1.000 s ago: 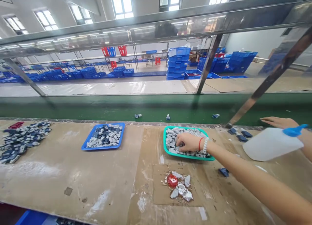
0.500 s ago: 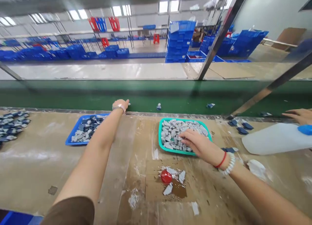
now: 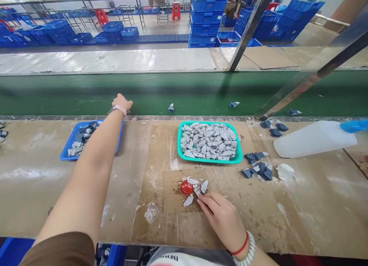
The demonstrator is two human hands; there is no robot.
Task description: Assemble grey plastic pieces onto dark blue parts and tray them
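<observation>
Two grips, both bare hands. Right grip, lower centre: fingers loosely spread, nothing visibly held, fingertips just beside a few grey moulded shards lying around a red cap on a cardboard sheet. Shards appear light, stiff and brittle, probably best pinched by their edges. Left grip, upper left: closure cannot be told, fingers hidden, reaching past a blue tray to a green conveyor belt. Centre: teal tray heaped with grey pieces. Right: white plastic jug on the worktop.
</observation>
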